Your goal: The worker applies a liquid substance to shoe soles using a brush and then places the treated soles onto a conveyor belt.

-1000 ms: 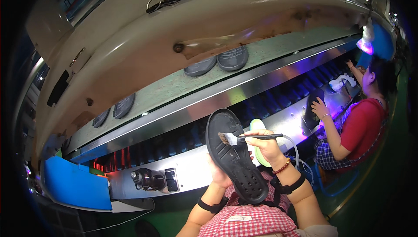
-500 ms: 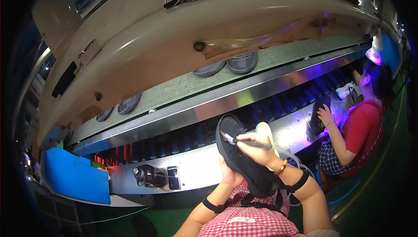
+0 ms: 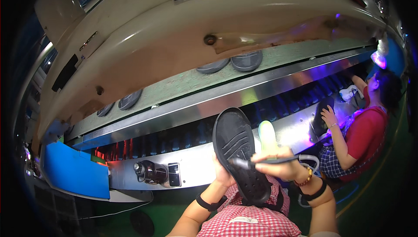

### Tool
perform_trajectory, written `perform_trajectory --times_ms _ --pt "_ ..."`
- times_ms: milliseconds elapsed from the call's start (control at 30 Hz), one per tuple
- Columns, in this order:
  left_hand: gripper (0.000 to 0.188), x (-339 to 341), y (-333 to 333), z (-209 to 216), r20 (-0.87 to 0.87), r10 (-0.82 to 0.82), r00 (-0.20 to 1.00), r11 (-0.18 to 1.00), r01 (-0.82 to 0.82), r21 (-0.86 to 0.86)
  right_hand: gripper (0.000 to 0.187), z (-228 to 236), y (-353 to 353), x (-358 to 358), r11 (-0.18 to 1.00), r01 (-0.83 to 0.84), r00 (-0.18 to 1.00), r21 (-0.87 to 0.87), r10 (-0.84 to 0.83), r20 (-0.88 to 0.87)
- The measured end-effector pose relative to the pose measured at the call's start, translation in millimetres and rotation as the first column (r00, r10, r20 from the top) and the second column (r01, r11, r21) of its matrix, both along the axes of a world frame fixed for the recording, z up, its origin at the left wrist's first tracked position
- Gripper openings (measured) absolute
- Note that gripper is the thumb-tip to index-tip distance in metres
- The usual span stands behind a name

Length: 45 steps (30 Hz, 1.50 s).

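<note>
In my left hand, fingers wrapped round its left edge, I hold a black shoe sole. Its inner face is turned up toward me, with curved ridges across the middle and small holes lower down. My right hand grips the dark handle of a brush, whose pale, blurred bristles lie over the middle of the sole. Just beyond the right hand is a pale green, sole-shaped piece; its lower part is hidden by the hand.
A dark bottle and a phone rest on the metal ledge at left. Grey shoes stand on the green belt under the machine's beige hood. At right, a co-worker in red holds a dark sole.
The brush has moved from the sole's upper part down to its middle. The sole has turned to show more of its ridged face.
</note>
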<state>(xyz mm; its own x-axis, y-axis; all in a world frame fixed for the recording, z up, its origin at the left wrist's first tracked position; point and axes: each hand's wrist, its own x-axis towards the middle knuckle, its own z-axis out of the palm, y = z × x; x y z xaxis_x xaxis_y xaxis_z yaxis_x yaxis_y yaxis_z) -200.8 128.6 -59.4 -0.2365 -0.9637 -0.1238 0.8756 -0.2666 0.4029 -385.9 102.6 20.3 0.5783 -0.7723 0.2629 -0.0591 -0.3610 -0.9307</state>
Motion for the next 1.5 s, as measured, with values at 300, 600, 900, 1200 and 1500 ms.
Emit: perform_trajectory --times_ms 300,600,900,1200,1500 --pt "0.082 -6.9 -8.7 32.0 -0.065 -0.083 0.994 0.995 0.079 -0.058 0.016 15.5 1.7 13.1 0.981 -0.177 0.976 -0.076 0.185 0.117" --pt "0.088 -4.6 -10.8 36.2 0.042 -0.03 0.999 0.982 0.038 -0.184 0.016 25.4 -3.4 4.9 0.957 -0.164 0.983 -0.238 0.179 0.042" --pt "0.101 -6.8 -24.3 50.5 -0.049 0.075 0.996 0.99 -0.08 -0.115 0.015 14.8 -4.3 -0.3 0.944 -0.194 0.97 -0.268 0.226 0.094" --pt "0.102 0.5 -36.9 58.5 -0.052 0.309 0.95 0.894 -0.309 -0.325 0.015 21.6 -4.0 -5.9 0.924 -0.205 0.966 -0.322 0.244 0.086" --pt "0.1 12.1 -46.1 62.5 -0.096 0.358 0.929 0.809 -0.36 -0.465 0.02 10.6 -5.5 -18.8 0.942 -0.292 0.94 -0.165 0.314 0.133"
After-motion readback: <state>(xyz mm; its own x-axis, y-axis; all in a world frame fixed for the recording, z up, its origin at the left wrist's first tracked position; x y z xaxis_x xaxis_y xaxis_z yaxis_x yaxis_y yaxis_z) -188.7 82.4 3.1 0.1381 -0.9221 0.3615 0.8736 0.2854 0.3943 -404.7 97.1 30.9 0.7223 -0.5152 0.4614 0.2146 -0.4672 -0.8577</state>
